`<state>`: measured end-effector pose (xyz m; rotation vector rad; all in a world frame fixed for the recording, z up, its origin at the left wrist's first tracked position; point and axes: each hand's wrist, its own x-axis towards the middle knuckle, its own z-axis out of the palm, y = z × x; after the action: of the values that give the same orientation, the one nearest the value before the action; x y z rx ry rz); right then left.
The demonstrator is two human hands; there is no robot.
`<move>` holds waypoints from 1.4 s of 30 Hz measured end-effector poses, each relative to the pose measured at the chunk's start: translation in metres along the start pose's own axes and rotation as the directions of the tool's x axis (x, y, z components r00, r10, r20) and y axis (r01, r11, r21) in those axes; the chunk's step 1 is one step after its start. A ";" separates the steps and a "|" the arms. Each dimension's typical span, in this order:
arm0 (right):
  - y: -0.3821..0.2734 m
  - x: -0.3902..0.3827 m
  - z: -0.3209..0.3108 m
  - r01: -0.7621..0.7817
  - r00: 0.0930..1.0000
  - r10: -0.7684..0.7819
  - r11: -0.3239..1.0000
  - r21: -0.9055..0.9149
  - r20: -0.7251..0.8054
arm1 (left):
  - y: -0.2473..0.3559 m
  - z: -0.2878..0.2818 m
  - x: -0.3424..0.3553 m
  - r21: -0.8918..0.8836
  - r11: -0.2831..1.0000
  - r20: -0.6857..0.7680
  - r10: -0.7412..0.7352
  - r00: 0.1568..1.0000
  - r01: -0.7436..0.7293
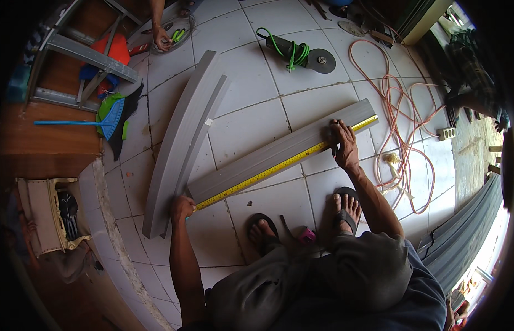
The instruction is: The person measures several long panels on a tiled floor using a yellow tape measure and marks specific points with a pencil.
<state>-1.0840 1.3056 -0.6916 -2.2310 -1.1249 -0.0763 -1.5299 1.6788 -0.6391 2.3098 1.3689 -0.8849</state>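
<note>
A long grey metal bar (279, 153) lies slantwise on the floor tiles before me. Along its near edge stretches the yellow blade of a tape measure (257, 177). My left hand (183, 207) is closed on the tape measure at the bar's left end; a sliver of teal shows beneath the fist. Towards the far right end, my right hand (344, 144) grips the blade against the bar, its fingers bent over the top face. Two more grey lengths, a wide bar (177, 149) and a narrower bar (204, 129), lie to the left, close to my left hand.
An angle grinder (301, 55) with a coiled green cord lies beyond the bar. Orange cable (387, 99) loops at right, near a white socket block (446, 133). A blue broom (108, 121) and metal ladder (86, 54) stand left. Another person's hand (161, 37) reaches in at the top.
</note>
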 end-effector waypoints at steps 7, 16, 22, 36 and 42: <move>0.000 0.000 -0.001 -0.010 1.000 0.010 1.000 0.006 0.013 | -0.001 0.001 0.002 -0.020 0.999 0.028 -0.034 0.999 0.035; 0.001 0.000 -0.001 -0.024 1.000 0.024 1.000 0.005 0.015 | 0.001 0.001 0.001 0.016 1.000 0.009 -0.019 1.000 0.019; 0.002 -0.001 0.001 -0.010 1.000 0.010 1.000 -0.003 0.001 | -0.002 0.002 0.004 0.045 0.999 0.010 -0.002 1.000 0.002; -0.005 0.002 -0.003 -0.020 1.000 0.020 0.999 0.033 0.001 | -0.003 0.002 0.004 0.012 0.999 0.018 -0.048 0.999 0.048; -0.004 0.002 -0.005 -0.024 1.000 0.024 1.000 0.017 0.003 | 0.003 0.001 0.004 -0.007 0.999 0.032 -0.051 0.998 0.051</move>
<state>-1.0849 1.3060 -0.6847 -2.2301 -1.0958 -0.0540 -1.5264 1.6799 -0.6428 2.2545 1.4214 -0.9265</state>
